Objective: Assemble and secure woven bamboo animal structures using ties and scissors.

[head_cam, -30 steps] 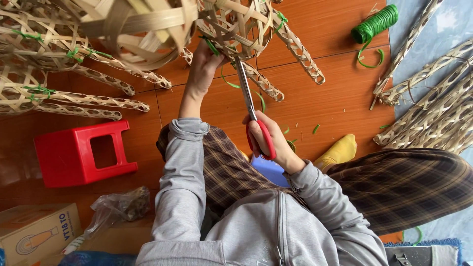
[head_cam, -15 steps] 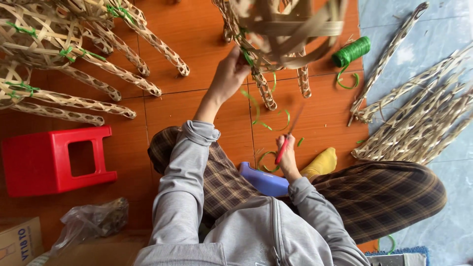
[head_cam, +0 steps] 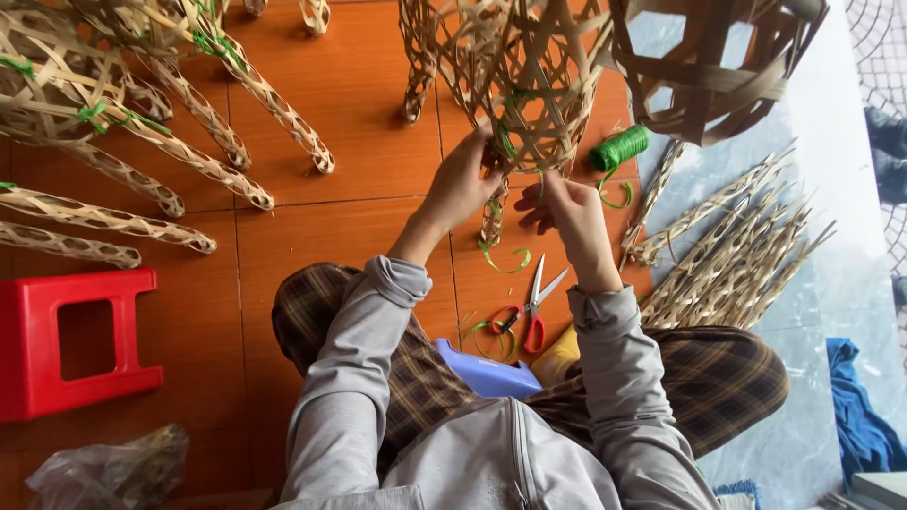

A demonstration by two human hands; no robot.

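Note:
My left hand grips the lower edge of an open-weave bamboo frame that hangs in front of me. My right hand is just beside it, fingers pinching a green ribbon tie at the frame's lower rim. Red-handled scissors lie open on the orange tiled floor between my knees, with curls of cut green ribbon around them. A spool of green ribbon sits on the floor just right of my hands.
Woven bamboo tubes lie piled at the right. More bamboo frames with long legs spread over the left. A red plastic stool stands at the left, a plastic bag below it, a blue cloth at far right.
My right hand has put the scissors down on the floor and risen to the frame. Both hands now work at the green tie on its lower edge.

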